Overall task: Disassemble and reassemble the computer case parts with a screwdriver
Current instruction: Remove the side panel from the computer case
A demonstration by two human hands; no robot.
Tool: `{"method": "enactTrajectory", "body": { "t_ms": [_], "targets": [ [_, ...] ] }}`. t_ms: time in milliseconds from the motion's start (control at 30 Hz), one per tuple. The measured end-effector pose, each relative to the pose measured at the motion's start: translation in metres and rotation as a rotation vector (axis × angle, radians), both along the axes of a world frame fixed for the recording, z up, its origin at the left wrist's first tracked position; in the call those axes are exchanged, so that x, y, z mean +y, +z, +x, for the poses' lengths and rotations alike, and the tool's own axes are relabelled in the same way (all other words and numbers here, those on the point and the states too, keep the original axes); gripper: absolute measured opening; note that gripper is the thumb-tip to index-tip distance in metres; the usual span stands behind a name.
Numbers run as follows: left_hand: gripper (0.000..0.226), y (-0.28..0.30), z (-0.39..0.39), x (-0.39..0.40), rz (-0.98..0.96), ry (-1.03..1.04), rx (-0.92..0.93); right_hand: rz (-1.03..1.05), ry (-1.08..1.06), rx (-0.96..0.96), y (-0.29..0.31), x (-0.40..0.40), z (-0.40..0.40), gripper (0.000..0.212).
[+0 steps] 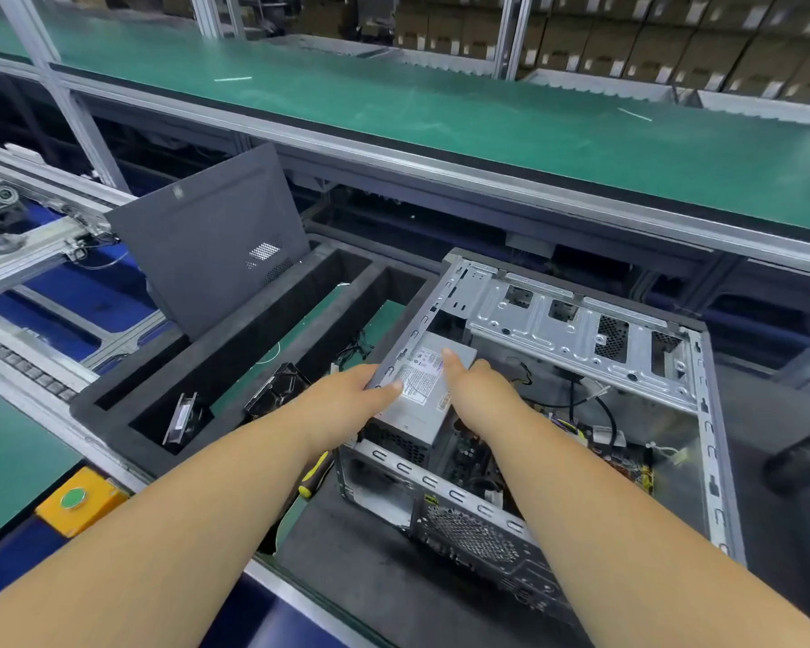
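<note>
While the open grey metal computer case (557, 390) lies on its side, long axis running away to the right, the left hand (347, 395) grips its near-left rim, the right hand (468, 381) rests flat with straight fingers on the silver box-shaped power supply (422, 395) inside, and a yellow-black screwdriver (316, 474) lies just left of the case.

Computer case (576, 320): bare silver metal, perforated grilles. Power supply (422, 399): grey, white printed label. Side panel (207, 240): dark grey. Screwdriver (316, 474): yellow-and-black handle. Worktop (440, 114): green. Foam tray (183, 353): charcoal. Button (72, 498): green on yellow box.
</note>
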State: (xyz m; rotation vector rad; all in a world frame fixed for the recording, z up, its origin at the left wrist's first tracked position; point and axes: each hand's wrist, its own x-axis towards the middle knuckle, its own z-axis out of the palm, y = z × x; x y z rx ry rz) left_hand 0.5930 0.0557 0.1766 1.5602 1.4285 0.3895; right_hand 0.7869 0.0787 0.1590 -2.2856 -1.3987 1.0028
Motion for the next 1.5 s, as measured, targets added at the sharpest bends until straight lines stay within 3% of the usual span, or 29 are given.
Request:
{"method": "enactTrajectory", "body": {
  "t_ms": [100,233,333,400,533,700,967,1300,1500],
  "targets": [
    [0.068,0.006,0.004,0.001,-0.045,0.0,-0.008,-0.007,0.046,0.063,0.0,-0.008,0.013,0.081],
    [0.079,0.003,0.015,-0.003,0.077,0.011,0.132,0.033,0.048,0.154,-0.001,-0.012,0.019,0.081],
    [0.1,-0.001,0.016,-0.007,0.193,-0.03,0.176,0.015,-0.026,0.298,-0.004,-0.008,0.019,0.081],
    [0.098,0.002,0.015,-0.008,0.347,-0.131,0.265,-0.005,-0.072,0.418,-0.004,-0.006,0.021,0.085],
    [0.065,0.006,0.017,-0.008,0.634,-0.441,0.426,-0.054,-0.076,0.558,-0.004,-0.006,0.021,0.093],
    [0.055,0.002,0.02,-0.008,0.615,-0.46,0.32,-0.009,-0.028,0.413,-0.002,0.0,0.02,0.085],
    [0.066,0.005,0.016,-0.007,0.599,-0.497,0.256,0.048,0.069,0.196,0.002,0.001,0.017,0.073],
    [0.064,0.001,0.014,-0.007,0.646,-0.475,0.18,0.054,0.053,0.239,-0.001,0.004,0.02,0.069],
    [0.109,0.004,0.007,-0.004,0.63,-0.671,0.356,0.094,0.044,0.256,-0.009,0.007,0.022,0.071]
  ]
}}
